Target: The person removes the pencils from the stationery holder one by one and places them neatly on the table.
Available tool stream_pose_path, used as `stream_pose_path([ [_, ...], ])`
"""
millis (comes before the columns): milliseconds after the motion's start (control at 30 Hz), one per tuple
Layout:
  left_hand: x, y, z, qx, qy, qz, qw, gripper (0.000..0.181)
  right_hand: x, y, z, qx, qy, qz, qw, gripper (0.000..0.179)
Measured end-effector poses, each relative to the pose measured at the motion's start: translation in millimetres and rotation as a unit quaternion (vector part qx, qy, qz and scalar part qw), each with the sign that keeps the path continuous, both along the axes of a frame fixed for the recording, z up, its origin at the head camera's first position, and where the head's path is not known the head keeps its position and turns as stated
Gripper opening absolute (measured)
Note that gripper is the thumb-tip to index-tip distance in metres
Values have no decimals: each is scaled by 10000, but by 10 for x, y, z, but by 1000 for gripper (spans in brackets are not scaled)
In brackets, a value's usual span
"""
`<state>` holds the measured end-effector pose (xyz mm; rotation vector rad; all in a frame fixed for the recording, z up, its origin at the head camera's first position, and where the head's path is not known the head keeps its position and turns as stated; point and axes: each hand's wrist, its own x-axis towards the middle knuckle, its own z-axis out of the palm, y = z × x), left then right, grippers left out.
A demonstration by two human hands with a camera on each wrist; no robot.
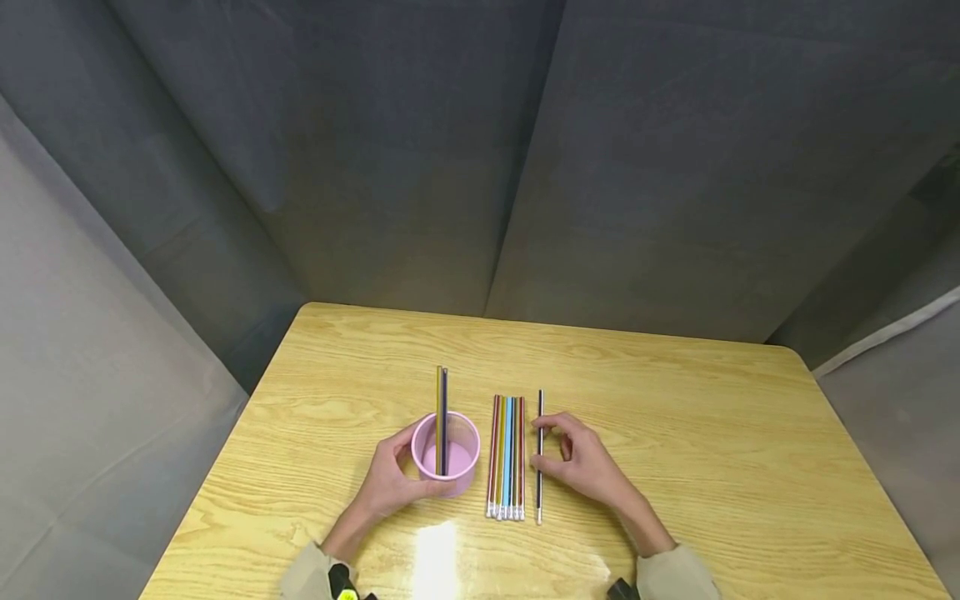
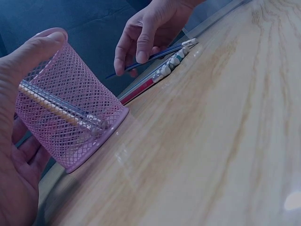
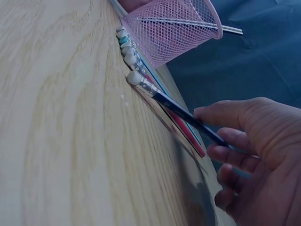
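Observation:
A pink mesh pencil cup (image 1: 468, 477) stands left of centre on the table, and my left hand (image 1: 392, 477) grips its side, thumb over the rim in the left wrist view. Inside the cup lean a yellow pencil (image 1: 438, 400) and a dark blue pencil (image 1: 445, 408), eraser ends down. My right hand (image 1: 583, 462) pinches a dark pencil (image 3: 164, 100) between thumb and fingers. That pencil lies close over the tabletop, its white eraser toward me. Just left of it, several pencils (image 1: 508, 458) in red, yellow, blue and dark colours lie side by side, erasers also toward me.
The wood-grain table (image 1: 712, 433) has rounded far corners. Grey cloth panels (image 1: 420, 167) rise behind it and at both sides. A bright glare patch (image 1: 436, 554) shows near the front edge.

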<state>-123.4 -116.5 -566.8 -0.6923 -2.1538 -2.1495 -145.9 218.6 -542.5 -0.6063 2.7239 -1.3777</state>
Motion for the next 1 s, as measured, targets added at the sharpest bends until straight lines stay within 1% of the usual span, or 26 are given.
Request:
stream_pose_path([
  [100,0,1,-2,-36,53,19,10000,93,0,-30,9,146,1,-40,9999,49],
  [267,6,8,14,10,-70,14,10000,94,-6,-71,22,384,-301,-197,9986,48],
  [400,8,5,16,23,-81,-1,10000,94,-15,-100,32,315,-467,-183,9982,46],
  [567,6,3,9,-16,-6,2,10000,93,-19,-127,31,249,-589,-160,9978,45],
  [700,5,5,4,-14,21,11,10000,93,-18,-141,37,296,-643,-158,9974,45],
  [767,7,8,9,10,-31,16,10000,93,-17,-145,43,342,-651,-159,9972,45],
  [1000,6,9,3,43,-9,-11,10000,92,-4,-150,97,536,-550,-79,9970,47],
])
